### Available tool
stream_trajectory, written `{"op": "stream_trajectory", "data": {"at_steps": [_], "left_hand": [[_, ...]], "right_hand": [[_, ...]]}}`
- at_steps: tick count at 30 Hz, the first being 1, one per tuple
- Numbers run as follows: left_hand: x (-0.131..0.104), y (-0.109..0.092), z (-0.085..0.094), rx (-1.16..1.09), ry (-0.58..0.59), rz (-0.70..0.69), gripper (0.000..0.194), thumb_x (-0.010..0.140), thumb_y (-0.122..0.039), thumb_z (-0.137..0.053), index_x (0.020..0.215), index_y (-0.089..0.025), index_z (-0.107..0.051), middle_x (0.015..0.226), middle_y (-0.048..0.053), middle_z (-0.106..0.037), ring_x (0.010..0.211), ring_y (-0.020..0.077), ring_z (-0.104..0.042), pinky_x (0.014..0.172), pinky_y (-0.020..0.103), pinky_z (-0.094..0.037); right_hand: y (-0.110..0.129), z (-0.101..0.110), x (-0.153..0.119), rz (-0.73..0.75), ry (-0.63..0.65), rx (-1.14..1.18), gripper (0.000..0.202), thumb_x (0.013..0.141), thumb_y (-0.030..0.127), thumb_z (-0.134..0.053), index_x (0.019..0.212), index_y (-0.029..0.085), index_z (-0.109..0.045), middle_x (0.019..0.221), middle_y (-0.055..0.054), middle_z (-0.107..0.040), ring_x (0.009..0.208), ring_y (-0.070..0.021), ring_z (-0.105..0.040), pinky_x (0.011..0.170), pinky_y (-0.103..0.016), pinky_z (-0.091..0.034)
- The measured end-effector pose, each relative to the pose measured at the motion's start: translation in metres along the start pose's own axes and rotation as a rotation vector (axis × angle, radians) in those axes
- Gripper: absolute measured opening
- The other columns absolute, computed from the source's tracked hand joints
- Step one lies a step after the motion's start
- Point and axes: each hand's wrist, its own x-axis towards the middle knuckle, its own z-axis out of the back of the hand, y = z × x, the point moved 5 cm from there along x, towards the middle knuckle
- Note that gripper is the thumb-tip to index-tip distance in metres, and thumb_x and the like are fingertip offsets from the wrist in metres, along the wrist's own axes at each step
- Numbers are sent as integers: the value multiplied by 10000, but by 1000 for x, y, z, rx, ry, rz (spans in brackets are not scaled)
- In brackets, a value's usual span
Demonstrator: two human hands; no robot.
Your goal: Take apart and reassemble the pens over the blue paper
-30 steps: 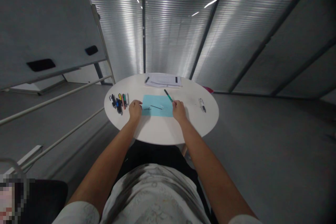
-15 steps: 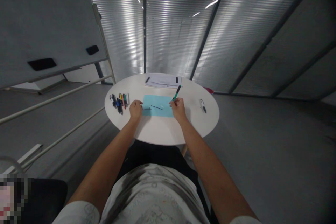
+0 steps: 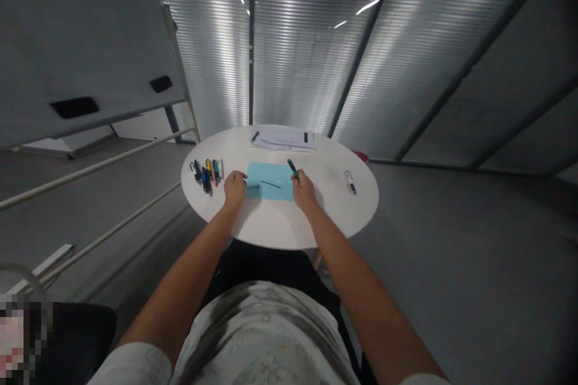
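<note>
A light-blue sheet [image 3: 272, 194] lies on the round white table [image 3: 271, 230]. My left hand [image 3: 235, 187] rests at its left edge, fingers bent and closed on that edge. My right hand [image 3: 304, 191] is closed around a green-and-black pen [image 3: 293, 169] over the sheet's right edge; the pen's free end points up and left. On the sheet is a thin dark line or rod [image 3: 270, 184]; I cannot tell if it is drawn or lying there. Small dark marks or parts [image 3: 254, 186] show near my left hand.
Several pens and markers [image 3: 206, 177] lie bunched left of the sheet. A white-and-black marker [image 3: 350, 182] is at the table's right. Stacked papers [image 3: 282, 139] lie at the back. A whiteboard on a frame [image 3: 99, 42] stands at the left, and a dark chair [image 3: 81, 334] at lower left.
My right hand has turned, swinging the pen from leaning up and right to pointing up and left, with less of it showing. My left hand stays at the sheet's edge.
</note>
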Motion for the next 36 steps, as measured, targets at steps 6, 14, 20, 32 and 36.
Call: {"op": "stream_trajectory", "data": {"at_steps": [6, 14, 20, 32, 36], "left_hand": [[0, -1, 0, 11, -5, 12, 236, 786, -277, -398, 659, -197, -579, 484, -4, -486, 500, 157, -482, 478, 264, -310], [-1, -1, 0, -5, -2, 12, 232, 789, -270, -393, 663, -202, -576, 476, -9, -475, 487, 151, -473, 468, 261, -300], [-2, -5, 1, 26, 8, 11, 228, 788, -264, -395, 655, -202, -569, 479, -8, -478, 505, 154, -486, 488, 264, -318], [-1, -2, 0, 26, -9, 24, 238, 782, -280, -390, 660, -202, -579, 467, -12, -477, 495, 159, -492, 478, 261, -317], [-1, -4, 0, 22, -5, 18, 235, 779, -277, -396, 651, -204, -579, 465, -10, -478, 487, 154, -484, 474, 261, -316]], "right_hand": [[13, -7, -1, 25, 93, -319, 269, 932, 257, -458, 1165, 242, -593, 820, -59, -676, 836, -229, -599, 820, -335, -376], [24, -20, -8, 219, 284, -433, 534, 848, 121, -523, 1364, 257, -533, 1436, -85, -495, 1256, -288, -460, 1024, -457, -349], [17, -30, -9, 219, 432, -454, 449, 853, 138, -527, 1282, 240, -608, 1411, -77, -532, 1266, -255, -502, 1045, -429, -384], [17, -27, -7, 209, 378, -442, 426, 815, 63, -523, 1184, 222, -666, 1281, -83, -620, 1158, -252, -541, 982, -405, -423], [12, -29, -4, 217, 350, -366, 438, 806, 9, -472, 1147, 178, -691, 1231, -109, -627, 1135, -230, -545, 989, -368, -427]]}}
